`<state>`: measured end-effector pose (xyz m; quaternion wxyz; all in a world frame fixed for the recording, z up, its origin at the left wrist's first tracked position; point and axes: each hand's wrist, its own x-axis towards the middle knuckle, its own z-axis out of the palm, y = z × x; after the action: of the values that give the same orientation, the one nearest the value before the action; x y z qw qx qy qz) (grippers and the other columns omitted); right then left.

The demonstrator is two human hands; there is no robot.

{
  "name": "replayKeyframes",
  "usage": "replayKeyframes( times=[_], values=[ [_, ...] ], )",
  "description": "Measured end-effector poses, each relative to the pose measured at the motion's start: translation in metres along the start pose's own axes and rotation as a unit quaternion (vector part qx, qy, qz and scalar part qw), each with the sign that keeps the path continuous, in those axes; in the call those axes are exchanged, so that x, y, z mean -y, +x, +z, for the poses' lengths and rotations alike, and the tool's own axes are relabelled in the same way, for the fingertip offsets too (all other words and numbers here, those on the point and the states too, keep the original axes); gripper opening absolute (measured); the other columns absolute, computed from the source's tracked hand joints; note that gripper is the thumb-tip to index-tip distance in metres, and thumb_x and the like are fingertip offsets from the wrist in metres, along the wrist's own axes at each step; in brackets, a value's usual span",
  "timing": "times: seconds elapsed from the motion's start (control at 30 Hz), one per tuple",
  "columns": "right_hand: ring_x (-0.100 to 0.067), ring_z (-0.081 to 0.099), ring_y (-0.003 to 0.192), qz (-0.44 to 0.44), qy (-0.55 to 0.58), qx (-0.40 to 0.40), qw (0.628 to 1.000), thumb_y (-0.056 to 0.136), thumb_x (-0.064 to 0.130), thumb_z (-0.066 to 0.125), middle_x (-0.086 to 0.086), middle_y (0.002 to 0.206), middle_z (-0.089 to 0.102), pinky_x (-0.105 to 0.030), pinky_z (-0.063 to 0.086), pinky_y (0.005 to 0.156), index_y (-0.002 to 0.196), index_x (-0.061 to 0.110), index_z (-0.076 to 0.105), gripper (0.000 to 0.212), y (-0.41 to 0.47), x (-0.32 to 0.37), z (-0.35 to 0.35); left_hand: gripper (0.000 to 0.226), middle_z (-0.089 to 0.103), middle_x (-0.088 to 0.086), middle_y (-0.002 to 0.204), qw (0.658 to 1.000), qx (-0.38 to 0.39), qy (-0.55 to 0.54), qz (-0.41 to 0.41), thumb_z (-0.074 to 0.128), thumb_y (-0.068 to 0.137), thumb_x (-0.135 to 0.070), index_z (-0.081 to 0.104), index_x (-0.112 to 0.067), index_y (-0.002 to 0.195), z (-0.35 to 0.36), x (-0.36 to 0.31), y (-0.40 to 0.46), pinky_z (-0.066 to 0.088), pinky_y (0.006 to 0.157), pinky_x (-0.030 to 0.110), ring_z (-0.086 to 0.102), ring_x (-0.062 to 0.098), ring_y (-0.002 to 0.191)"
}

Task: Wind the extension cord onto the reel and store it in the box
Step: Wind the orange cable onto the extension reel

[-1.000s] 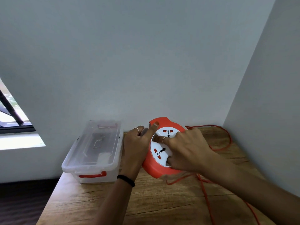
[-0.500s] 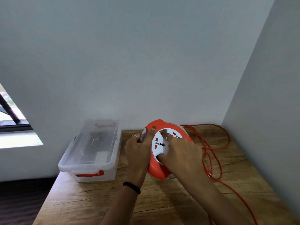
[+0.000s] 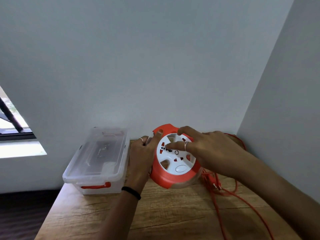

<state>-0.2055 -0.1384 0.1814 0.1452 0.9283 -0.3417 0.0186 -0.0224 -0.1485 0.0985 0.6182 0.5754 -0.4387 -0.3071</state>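
An orange cord reel (image 3: pixel 171 177) with a white socket face stands tilted on the wooden table (image 3: pixel 173 217), near the back wall. My left hand (image 3: pixel 143 158) grips the reel's left side, thumb up on the orange rim. Over the white face my right hand (image 3: pixel 206 148) lies with straight fingers, one fingertip touching the face near the sockets. Loose orange cord (image 3: pixel 223 193) lies in loops to the right of the reel and trails toward the table's front right. A clear plastic box (image 3: pixel 100 163) with orange latches and its lid on stands left of the reel.
White walls close in behind and on the right, forming a corner by the cord. A window (image 3: pixel 12 125) is at far left. The table's left edge drops to a dark floor (image 3: pixel 22 213).
My right hand has lifted from gripping the reel's face and its fingers have spread straight. The white face has turned. More cord now lies bunched right of the reel.
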Motion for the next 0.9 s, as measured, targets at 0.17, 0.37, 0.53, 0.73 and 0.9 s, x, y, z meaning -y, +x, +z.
replayKeyframes(
  times=[0.17, 0.37, 0.53, 0.73, 0.9],
  values=[
    [-0.024, 0.063, 0.09, -0.081, -0.038, 0.048, 0.995, 0.088, 0.006, 0.05, -0.002, 0.155, 0.018, -0.03, 0.036, 0.058, 0.141, 0.057, 0.019, 0.08, 0.001, -0.002, -0.003, 0.076, 0.06, 0.028, 0.066, 0.999, 0.037, -0.02, -0.005, 0.067, 0.066, -0.062, 0.054, 0.012, 0.074, -0.004, -0.001, 0.002, 0.046, 0.057, 0.036, 0.056, 0.031, 0.057],
    [-0.03, 0.065, 0.082, -0.109, -0.066, 0.071, 0.989, 0.092, 0.014, 0.052, -0.016, 0.15, 0.026, -0.029, 0.033, 0.053, 0.14, 0.052, 0.027, 0.066, 0.01, 0.004, 0.006, 0.068, 0.063, 0.033, 0.077, 0.999, 0.047, -0.025, -0.008, 0.069, 0.075, -0.051, 0.058, 0.016, 0.083, -0.003, -0.003, 0.001, 0.048, 0.058, 0.035, 0.062, 0.037, 0.065],
    [-0.023, 0.055, 0.05, -0.109, -0.115, 0.046, 0.986, 0.083, 0.022, 0.059, -0.015, 0.12, 0.056, -0.028, 0.041, 0.048, 0.129, 0.052, 0.042, 0.058, 0.014, -0.001, 0.02, 0.064, 0.06, 0.031, 0.07, 0.999, 0.046, -0.002, -0.005, 0.071, 0.078, -0.048, 0.055, 0.014, 0.074, -0.004, -0.004, 0.001, 0.046, 0.055, 0.034, 0.059, 0.03, 0.057],
    [-0.019, 0.039, 0.043, -0.125, -0.115, -0.037, 0.985, 0.068, 0.03, 0.068, -0.006, 0.084, 0.062, -0.025, 0.035, 0.046, 0.123, 0.049, 0.053, 0.06, 0.017, 0.002, 0.028, 0.075, 0.058, 0.031, 0.067, 0.998, 0.044, 0.021, 0.025, 0.069, 0.066, -0.063, 0.052, 0.011, 0.068, -0.006, -0.008, 0.002, 0.051, 0.056, 0.047, 0.06, 0.045, 0.065],
    [-0.018, 0.046, 0.039, -0.047, -0.105, -0.041, 0.992, 0.061, 0.03, 0.058, -0.005, 0.066, 0.06, -0.022, 0.02, 0.046, 0.109, 0.046, 0.066, 0.051, 0.017, 0.011, 0.027, 0.059, 0.058, 0.026, 0.06, 0.999, 0.001, 0.016, 0.039, 0.074, 0.077, -0.044, 0.05, 0.008, 0.06, -0.002, -0.01, 0.001, 0.044, 0.052, 0.031, 0.056, 0.03, 0.054]
  ],
)
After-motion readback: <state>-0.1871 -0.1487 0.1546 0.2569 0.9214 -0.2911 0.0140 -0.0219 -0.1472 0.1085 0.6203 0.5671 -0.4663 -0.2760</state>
